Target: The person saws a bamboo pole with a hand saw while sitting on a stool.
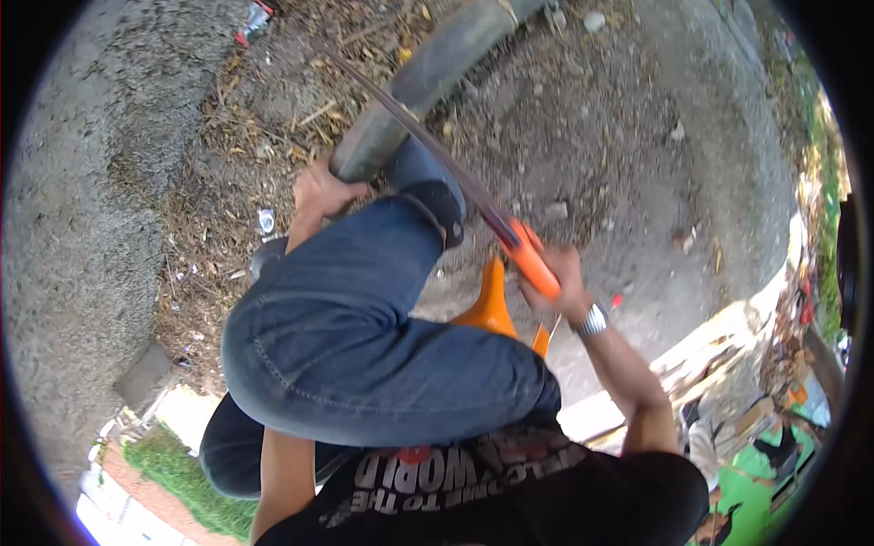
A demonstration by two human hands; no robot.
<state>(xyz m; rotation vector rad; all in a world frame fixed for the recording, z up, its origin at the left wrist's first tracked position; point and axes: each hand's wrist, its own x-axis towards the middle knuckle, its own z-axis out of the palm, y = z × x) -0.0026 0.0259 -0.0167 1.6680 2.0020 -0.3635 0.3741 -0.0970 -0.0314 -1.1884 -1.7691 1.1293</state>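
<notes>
My right hand [562, 284] is wrapped around the orange handle of a handsaw [446, 162]. Its long dark blade reaches up and left, crossing over a thick, round grey-green pole [446, 59] lying on the ground. I cannot tell whether the teeth touch the pole. My left hand [320, 193] grips the pole's near end, with the thumb along its side. Beside that end, my shod foot [439, 209] and bent leg in blue jeans [337, 273] lie close against the pole. A pale ring shows on the pole near the blade.
An orange plastic piece, perhaps a stool leg [492, 300], stands by my thigh. Dry leaves and litter cover the dirt [555, 164]. A rough grey wall or slab [91, 209] runs along the left. Green sheeting and clutter [765, 455] lie at lower right.
</notes>
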